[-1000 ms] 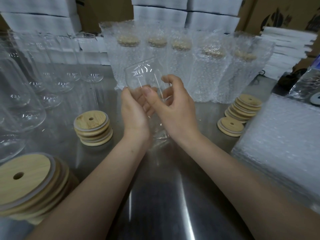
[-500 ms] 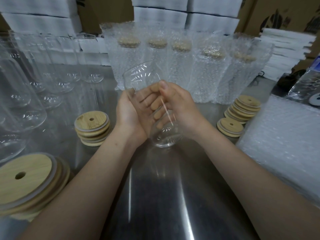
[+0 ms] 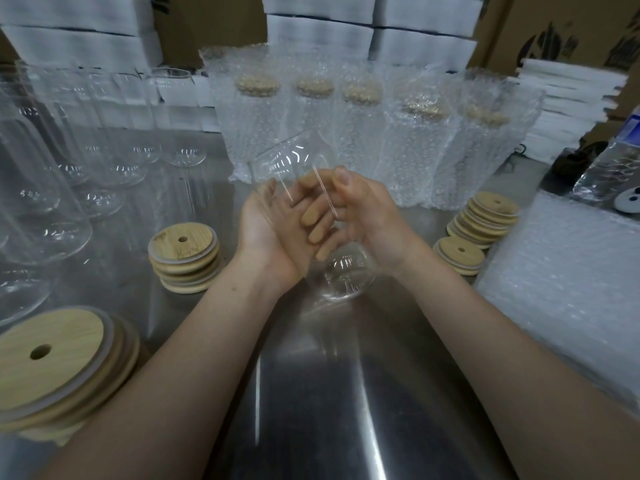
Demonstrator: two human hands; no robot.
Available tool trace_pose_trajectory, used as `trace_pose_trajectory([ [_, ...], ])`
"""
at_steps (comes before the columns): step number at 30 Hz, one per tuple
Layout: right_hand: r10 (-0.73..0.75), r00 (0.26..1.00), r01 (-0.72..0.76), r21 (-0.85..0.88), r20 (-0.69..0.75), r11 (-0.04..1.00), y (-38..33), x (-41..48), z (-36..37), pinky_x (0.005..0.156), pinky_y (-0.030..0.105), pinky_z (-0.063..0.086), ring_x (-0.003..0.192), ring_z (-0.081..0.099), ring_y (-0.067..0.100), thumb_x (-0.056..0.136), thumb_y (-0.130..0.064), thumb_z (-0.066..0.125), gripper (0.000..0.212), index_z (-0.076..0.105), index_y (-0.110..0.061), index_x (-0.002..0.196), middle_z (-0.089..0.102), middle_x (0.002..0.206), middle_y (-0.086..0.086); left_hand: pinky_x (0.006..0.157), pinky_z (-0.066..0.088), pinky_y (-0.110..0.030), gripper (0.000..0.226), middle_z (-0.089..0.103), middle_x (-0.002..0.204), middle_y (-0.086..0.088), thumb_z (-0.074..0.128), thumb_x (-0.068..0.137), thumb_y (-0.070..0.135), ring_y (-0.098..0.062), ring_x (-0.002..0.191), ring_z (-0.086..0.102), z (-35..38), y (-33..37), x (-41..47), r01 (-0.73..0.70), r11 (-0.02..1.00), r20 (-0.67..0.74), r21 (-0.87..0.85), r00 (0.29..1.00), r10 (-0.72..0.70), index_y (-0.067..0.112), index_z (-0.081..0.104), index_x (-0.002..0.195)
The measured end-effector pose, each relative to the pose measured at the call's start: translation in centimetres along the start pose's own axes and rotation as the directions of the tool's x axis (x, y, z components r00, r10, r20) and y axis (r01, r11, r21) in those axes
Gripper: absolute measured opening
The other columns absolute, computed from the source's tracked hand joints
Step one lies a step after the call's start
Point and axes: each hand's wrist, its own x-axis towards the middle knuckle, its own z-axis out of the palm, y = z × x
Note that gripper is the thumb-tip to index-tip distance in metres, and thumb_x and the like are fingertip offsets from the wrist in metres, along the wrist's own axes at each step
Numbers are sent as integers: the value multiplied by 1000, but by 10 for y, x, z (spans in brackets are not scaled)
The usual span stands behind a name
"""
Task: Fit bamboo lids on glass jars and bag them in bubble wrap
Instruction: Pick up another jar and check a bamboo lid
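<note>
The fingers [image 3: 313,220] of your right hand [image 3: 374,220] are curling round the glass jar [image 3: 341,271], thumb on top. Your left hand [image 3: 266,233] is cradling it underneath, fingers nearly flat. You're tilting it mid-frame, mouth facing away, probably checking it before lidding. The lid stack [image 3: 185,258] is sitting handy on the worktop [image 3: 311,393] just left, wrapped jars [image 3: 346,133] are lining the top, and bubble wrap bags [image 3: 561,278] are waiting at right.

On the desk [image 3: 311,393], bare jars [image 3: 104,133] stand left, and bagged jars [image 3: 363,140] stand in a row behind the held jar [image 3: 346,275]. Lid stacks [image 3: 185,256] lie left and right of it. Bubble wrap [image 3: 571,289] lies far right, with what seem to be boxes [image 3: 318,29] behind everything.
</note>
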Motion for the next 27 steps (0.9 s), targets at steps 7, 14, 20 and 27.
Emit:
trace_pose_trajectory([
  [7, -80, 992, 83, 29, -93, 996, 6, 0, 1, 49, 33, 51, 60, 61, 17, 83, -45, 51, 39, 60, -14, 105, 62, 74, 5, 84, 55, -41, 57, 73, 111, -8, 31, 99, 53, -25, 99, 71, -1, 3, 0, -175, 984, -119, 25, 977, 177, 10, 67, 107],
  [14, -245, 919, 223, -104, -308, 969, 15, 3, 1, 60, 29, 54, 69, 62, 10, 72, -63, 51, 50, 58, -27, 105, 64, 86, -1, 88, 52, -34, 59, 63, 127, -3, 33, 94, 62, -17, 113, 65, 10, -5, -11, -294, 833, -58, 470, 931, 361, 20, 54, 129],
  [20, -331, 857, 236, -271, -395, 933, 22, 7, -4, 82, 28, 53, 87, 66, 3, 76, -65, 47, 47, 54, -32, 109, 68, 87, -17, 87, 46, -20, 85, 59, 129, 9, 54, 72, 69, -7, 117, 60, 11, -17, -13, -359, 624, 119, 694, 912, 392, 26, 36, 143],
  [27, -305, 897, 154, -423, -319, 893, 19, 7, -7, 102, 23, 42, 108, 54, -6, 82, -68, 29, 47, 55, -38, 109, 59, 104, -22, 74, 49, -10, 90, 52, 135, 2, 58, 72, 58, -2, 115, 57, 7, -17, -8, -386, 551, 129, 740, 885, 447, 27, 23, 148],
])
